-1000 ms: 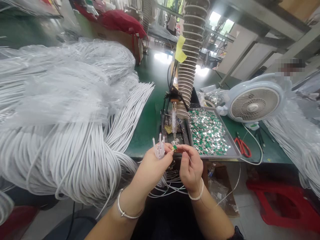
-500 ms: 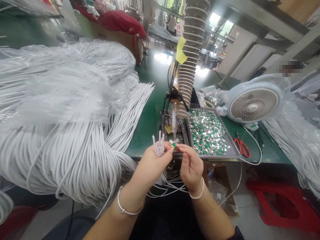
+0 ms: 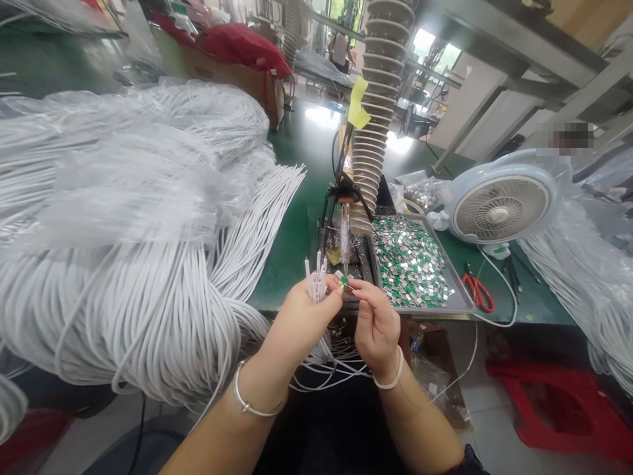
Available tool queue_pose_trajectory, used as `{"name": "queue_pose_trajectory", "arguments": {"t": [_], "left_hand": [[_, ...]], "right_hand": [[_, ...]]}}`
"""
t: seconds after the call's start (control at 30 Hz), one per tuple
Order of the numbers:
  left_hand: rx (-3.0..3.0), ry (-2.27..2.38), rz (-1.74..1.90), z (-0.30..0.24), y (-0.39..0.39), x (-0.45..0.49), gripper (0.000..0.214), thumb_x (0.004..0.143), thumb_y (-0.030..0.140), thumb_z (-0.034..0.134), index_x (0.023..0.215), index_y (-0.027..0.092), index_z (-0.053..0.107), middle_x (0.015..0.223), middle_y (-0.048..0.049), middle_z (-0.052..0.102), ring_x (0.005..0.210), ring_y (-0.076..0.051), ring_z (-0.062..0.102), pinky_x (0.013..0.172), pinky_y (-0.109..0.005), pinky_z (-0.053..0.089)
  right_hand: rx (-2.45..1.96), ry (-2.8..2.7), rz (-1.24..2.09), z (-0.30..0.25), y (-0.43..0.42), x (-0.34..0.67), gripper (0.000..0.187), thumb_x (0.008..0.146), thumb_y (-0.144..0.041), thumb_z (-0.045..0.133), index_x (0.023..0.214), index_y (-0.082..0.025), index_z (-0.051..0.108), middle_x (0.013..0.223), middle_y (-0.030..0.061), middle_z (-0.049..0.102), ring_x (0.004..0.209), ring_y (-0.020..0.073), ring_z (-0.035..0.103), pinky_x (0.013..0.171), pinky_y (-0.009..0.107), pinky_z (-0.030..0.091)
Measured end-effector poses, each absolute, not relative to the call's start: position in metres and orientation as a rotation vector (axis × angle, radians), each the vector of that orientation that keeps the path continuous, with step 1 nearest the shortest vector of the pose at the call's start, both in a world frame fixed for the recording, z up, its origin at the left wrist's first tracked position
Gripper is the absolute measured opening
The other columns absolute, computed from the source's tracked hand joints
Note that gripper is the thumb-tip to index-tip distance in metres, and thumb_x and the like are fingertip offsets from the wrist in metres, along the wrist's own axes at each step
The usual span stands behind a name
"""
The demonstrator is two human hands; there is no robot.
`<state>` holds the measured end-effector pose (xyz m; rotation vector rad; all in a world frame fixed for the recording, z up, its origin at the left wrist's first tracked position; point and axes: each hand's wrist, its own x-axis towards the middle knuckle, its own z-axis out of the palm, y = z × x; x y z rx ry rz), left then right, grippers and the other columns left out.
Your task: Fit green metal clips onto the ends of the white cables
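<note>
My left hand (image 3: 304, 323) is closed around a bunch of white cable ends (image 3: 316, 285) that stick up from the fist, and its thumb and finger pinch a small green circuit board (image 3: 342, 279). My right hand (image 3: 376, 323) is closed in a pinch on a thin solder wire (image 3: 395, 369) that trails down past my wrist, its tip at the board. Both hands hover at the table's front edge, just below the upright soldering iron (image 3: 345, 234) in its stand.
A metal tray (image 3: 457, 300) of several green boards lies right of the iron. Big bundles of white cable (image 3: 148, 290) fill the left; more lie far right. A fan (image 3: 499, 211), red snips (image 3: 477, 290), a ribbed hose (image 3: 378, 105) and a red stool (image 3: 558, 409) are nearby.
Both hands have risen slightly toward the iron's tip, carrying the board and the solder wire with them. The grips are unchanged.
</note>
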<state>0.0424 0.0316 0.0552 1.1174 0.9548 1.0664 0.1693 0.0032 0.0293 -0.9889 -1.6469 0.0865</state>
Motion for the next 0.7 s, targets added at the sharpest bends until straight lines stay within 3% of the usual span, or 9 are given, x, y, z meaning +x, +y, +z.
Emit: {"name": "queue_pose_trajectory", "arguments": {"t": [0.43, 0.7], "left_hand": [[1.145, 0.975, 1.071, 0.0648, 0.0339, 0.0426, 0.01, 0.078, 0.023, 0.057, 0.069, 0.019, 0.054, 0.074, 0.0049, 0.055, 0.073, -0.011, 0.052, 0.071, -0.022, 0.04], [1.156, 1.019, 1.101, 0.0655, 0.0324, 0.0427, 0.01, 0.076, 0.026, 0.058, 0.069, 0.019, 0.055, 0.079, 0.0018, 0.06, 0.076, -0.014, 0.057, 0.074, -0.025, 0.043]], "right_hand": [[-0.986, -1.657, 0.033, 0.0364, 0.0079, 0.1688, 0.026, 0.087, -0.006, 0.04, 0.104, -0.018, 0.055, 0.103, 0.0105, 0.065, 0.1, 0.0179, 0.062, 0.084, 0.036, 0.055], [-1.004, -1.662, 0.023, 0.038, 0.0076, 0.1671, 0.025, 0.088, -0.007, 0.04, 0.104, -0.019, 0.055, 0.102, 0.0104, 0.066, 0.099, 0.0194, 0.063, 0.083, 0.038, 0.055]]}}
